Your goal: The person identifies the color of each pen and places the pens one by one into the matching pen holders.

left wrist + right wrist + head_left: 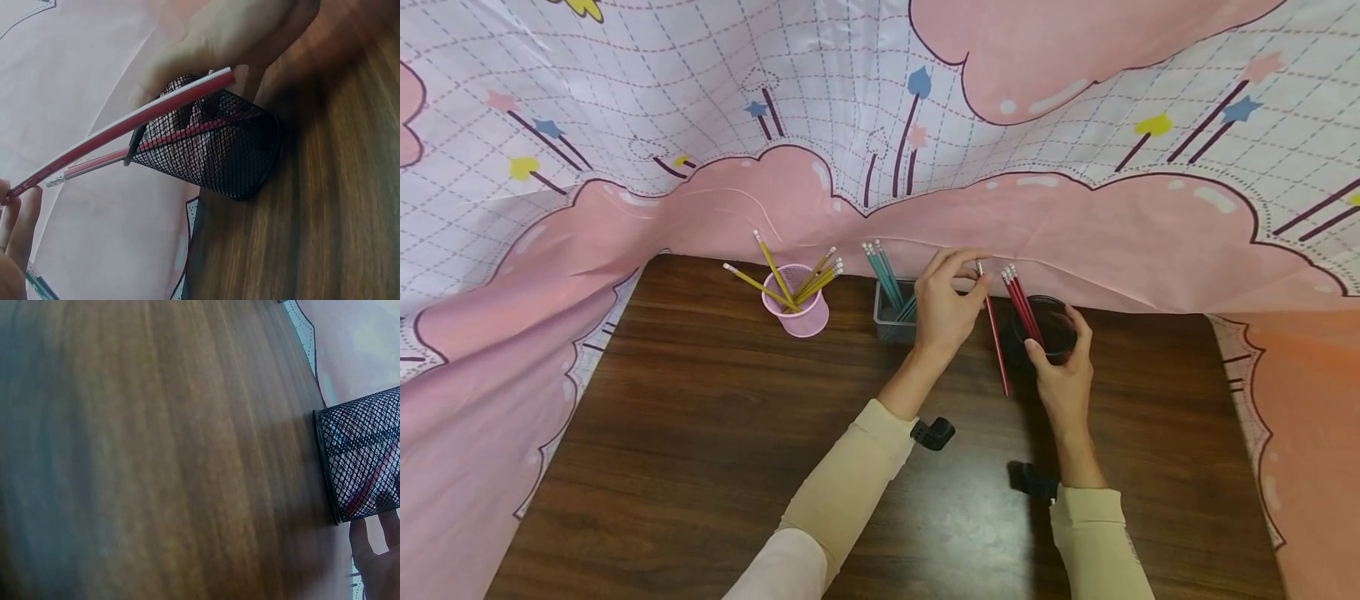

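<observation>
My left hand (949, 304) pinches a red pencil (996, 337) near its white eraser end, and the other end slants down toward the table. In the left wrist view the held pencil (134, 122) passes in front of the black mesh pencil cup (250, 159), apart from the fingers there. Around the cup's side curls my right hand (1067, 379), with the thumb near the rim. Several red pencils (1021, 302) lean inside that cup, erasers up. From the right wrist view, the cup's mesh wall (362, 453) and a few right fingers (359, 540) show at the edge.
Left of the hands stands a clear grey container (891, 332) with several teal pencils (883, 275), partly behind the left hand. Farther left is a pink mesh cup (806, 323) with several yellow pencils (775, 271). A patterned pink cloth (865, 233) hangs along the brown table's (700, 417) back edge.
</observation>
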A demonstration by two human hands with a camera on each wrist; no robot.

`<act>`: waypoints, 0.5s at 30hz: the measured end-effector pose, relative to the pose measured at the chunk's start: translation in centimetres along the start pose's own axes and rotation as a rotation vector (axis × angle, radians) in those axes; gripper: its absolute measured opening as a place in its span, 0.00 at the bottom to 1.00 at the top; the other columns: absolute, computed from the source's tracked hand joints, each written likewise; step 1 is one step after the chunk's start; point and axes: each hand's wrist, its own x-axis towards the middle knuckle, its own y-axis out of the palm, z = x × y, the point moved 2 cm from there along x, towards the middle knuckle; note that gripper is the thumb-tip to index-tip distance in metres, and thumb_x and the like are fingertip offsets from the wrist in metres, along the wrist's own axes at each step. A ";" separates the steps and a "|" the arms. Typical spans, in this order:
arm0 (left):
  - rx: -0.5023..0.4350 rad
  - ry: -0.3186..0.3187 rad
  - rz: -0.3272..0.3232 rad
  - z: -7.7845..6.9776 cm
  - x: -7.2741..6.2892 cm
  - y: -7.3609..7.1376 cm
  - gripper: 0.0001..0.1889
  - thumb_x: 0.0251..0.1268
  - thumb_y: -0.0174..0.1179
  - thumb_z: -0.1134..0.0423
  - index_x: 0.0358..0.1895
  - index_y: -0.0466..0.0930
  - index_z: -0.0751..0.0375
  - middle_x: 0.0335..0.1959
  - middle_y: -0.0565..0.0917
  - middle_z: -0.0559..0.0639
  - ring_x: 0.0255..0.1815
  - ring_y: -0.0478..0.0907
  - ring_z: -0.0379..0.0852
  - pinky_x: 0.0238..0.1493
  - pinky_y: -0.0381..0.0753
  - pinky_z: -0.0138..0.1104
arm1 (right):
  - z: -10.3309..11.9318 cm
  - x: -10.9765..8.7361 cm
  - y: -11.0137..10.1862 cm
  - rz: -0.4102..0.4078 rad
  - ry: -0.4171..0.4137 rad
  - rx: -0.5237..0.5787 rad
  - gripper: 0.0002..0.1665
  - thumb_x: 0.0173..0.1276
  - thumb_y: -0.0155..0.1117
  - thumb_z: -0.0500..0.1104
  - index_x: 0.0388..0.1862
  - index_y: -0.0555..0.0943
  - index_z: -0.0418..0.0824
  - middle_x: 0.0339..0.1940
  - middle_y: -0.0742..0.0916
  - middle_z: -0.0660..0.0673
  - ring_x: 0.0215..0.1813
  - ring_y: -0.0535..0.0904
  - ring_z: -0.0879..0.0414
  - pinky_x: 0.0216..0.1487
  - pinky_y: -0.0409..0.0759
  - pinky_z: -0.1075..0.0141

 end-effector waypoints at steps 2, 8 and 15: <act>-0.012 0.006 -0.015 -0.1 0.2 0.0 0.12 0.60 0.70 0.70 0.47 0.86 0.58 0.45 0.81 0.48 0.37 0.81 0.36 0.22 0.80 0.24 | 0.0 0.0 0.0 0.001 -0.007 0.001 0.42 0.65 0.71 0.37 0.75 0.63 0.42 0.65 0.77 0.33 0.59 0.76 0.34 0.54 0.76 0.66; -0.004 0.063 -0.088 -0.2 1.2 -0.1 0.13 0.54 0.72 0.73 0.44 0.86 0.60 0.41 0.83 0.49 0.35 0.83 0.38 0.44 0.81 0.29 | 0.1 0.0 0.0 0.005 -0.019 0.009 0.42 0.64 0.70 0.35 0.75 0.63 0.41 0.65 0.77 0.32 0.59 0.76 0.33 0.54 0.76 0.67; -0.027 0.055 -0.130 -0.3 2.2 -0.2 0.13 0.55 0.71 0.73 0.45 0.85 0.61 0.41 0.82 0.50 0.37 0.82 0.39 0.41 0.83 0.38 | 0.3 -0.1 0.0 0.009 -0.007 -0.010 0.42 0.65 0.70 0.35 0.75 0.63 0.42 0.66 0.76 0.32 0.59 0.76 0.33 0.54 0.77 0.65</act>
